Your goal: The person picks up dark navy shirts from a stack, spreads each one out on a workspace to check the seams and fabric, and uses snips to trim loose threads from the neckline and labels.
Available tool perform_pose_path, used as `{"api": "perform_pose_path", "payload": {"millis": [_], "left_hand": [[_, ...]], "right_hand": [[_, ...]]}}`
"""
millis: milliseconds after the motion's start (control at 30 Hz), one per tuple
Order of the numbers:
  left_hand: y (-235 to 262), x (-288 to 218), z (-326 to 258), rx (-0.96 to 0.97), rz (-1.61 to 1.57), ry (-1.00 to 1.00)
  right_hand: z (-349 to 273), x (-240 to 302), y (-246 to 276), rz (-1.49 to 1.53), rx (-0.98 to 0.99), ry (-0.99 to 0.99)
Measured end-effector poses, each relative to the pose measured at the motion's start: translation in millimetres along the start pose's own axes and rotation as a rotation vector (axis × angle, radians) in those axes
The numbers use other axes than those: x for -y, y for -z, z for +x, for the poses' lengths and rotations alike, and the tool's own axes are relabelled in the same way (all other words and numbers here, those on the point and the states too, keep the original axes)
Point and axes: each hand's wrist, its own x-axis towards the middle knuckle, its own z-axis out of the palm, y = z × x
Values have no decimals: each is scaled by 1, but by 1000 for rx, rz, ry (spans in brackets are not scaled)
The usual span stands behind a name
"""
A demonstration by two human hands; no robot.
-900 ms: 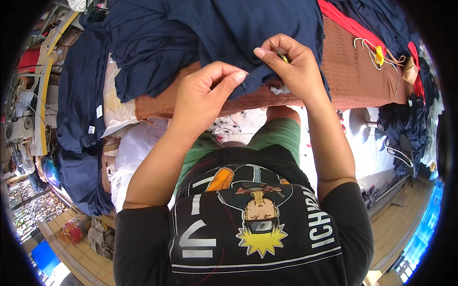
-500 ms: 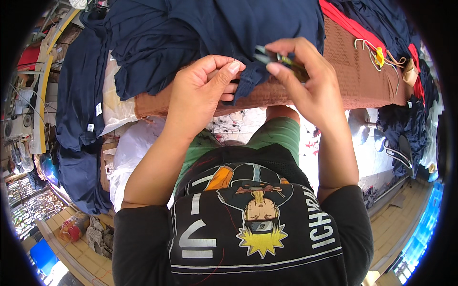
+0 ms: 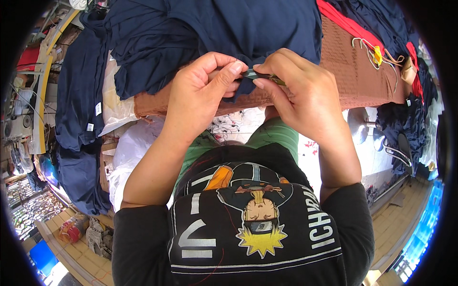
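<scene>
A navy blue garment lies spread over a table covered in brown cloth. My left hand pinches the garment's lower edge between thumb and fingers. My right hand holds a small dark thread snipper, its tip right at the pinched cloth beside my left thumb. Both hands meet close above my chest.
More navy garments hang in a pile at the left, beside white plastic bags. A red cloth strip and a yellow-tagged cord lie at the table's right. A metal stool stands at the right on the wooden floor.
My right hand has turned and brought the snipper down to the garment edge. My left hand has shifted to the right and pinched the cloth closer to it.
</scene>
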Motion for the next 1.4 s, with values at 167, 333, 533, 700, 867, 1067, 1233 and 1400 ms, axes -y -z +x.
{"api": "perform_pose_path", "payload": {"millis": [167, 333, 533, 700, 867, 1067, 1233, 1400], "left_hand": [[6, 6, 5, -15, -121, 2], [2, 5, 8, -36, -264, 21], [4, 10, 13, -45, -129, -67], [-3, 12, 7, 2, 315, -372], [-5, 13, 9, -57, 219, -182], [9, 11, 8, -33, -233, 126], [6, 7, 5, 0, -260, 127], [11, -3, -2, 194, 54, 80]], "right_hand": [[-3, -8, -5, 192, -118, -81], [-13, -8, -21, 436, -72, -390], [-15, -4, -31, 691, -57, -444], [-6, -4, -15, 803, -81, -419], [-11, 10, -10, 534, 118, -112], [-14, 5, 7, 331, -128, -185], [-17, 4, 3, 127, -108, -130], [-12, 5, -2, 7, -123, -63]]}}
